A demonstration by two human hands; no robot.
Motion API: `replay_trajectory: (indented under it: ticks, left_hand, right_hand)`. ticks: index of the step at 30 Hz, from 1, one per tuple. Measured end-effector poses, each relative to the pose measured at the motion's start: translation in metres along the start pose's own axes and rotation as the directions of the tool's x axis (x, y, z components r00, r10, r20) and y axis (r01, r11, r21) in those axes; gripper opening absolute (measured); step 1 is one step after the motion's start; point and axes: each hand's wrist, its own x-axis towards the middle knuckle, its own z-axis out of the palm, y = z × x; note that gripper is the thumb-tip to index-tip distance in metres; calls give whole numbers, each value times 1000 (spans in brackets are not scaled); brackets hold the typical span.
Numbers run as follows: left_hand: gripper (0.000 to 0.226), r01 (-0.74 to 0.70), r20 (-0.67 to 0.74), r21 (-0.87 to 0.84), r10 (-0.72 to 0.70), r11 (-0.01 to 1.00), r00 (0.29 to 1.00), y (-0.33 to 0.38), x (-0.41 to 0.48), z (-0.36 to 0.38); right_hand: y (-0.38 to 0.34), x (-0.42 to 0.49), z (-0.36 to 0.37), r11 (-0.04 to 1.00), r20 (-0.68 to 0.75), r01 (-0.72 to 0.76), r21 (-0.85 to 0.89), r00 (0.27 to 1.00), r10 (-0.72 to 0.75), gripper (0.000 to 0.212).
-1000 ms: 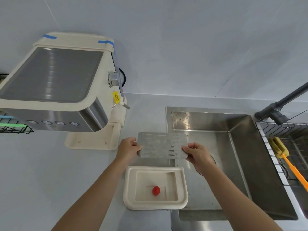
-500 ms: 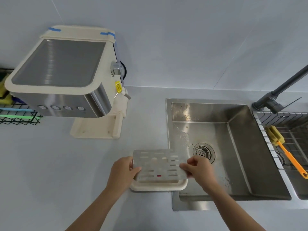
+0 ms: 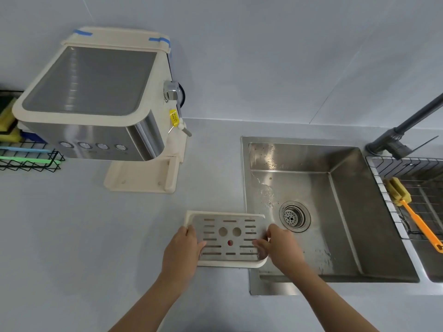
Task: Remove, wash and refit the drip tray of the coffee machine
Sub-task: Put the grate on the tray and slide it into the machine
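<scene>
The drip tray (image 3: 254, 264) lies flat on the table (image 3: 72, 236), its right end overhanging the left rim of the sink (image 3: 311, 178). The metal grate (image 3: 230, 238) sits inside the tray, level with its rim; a red dot shows through one hole near the centre.

The left hand (image 3: 181, 254) grips the left edge of the tray and grate, thumb on top of the grate, fingers closed around the side. The right hand (image 3: 281, 246) holds the right edge, with its fingertips (image 3: 260, 243) pressed onto the grate surface.

The coffee machine (image 3: 96, 101) stands at the rear left of the table, well apart from the tray. Its base platform is bare. A wire rack (image 3: 28, 159) holding sponges stands to the left of the machine. A yellow brush with an orange handle (image 3: 417, 216) rests on the grid to the right of the sink, near the dark tap (image 3: 402, 137).
</scene>
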Motion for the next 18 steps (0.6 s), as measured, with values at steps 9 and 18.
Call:
replay_trajectory:
  ticks: [9, 18]
  left_hand:
    - [47, 70, -42, -188, -79, 980, 996, -10, 0, 5]
    - [54, 201, 63, -340, -191, 919, 979, -24, 7, 3]
  right_hand:
    - [-3, -1, 4, 1000, 43, -15, 2, 999, 15, 34]
    - [-1, -4, 14, 982, 68, -20, 185, 998, 7, 56]
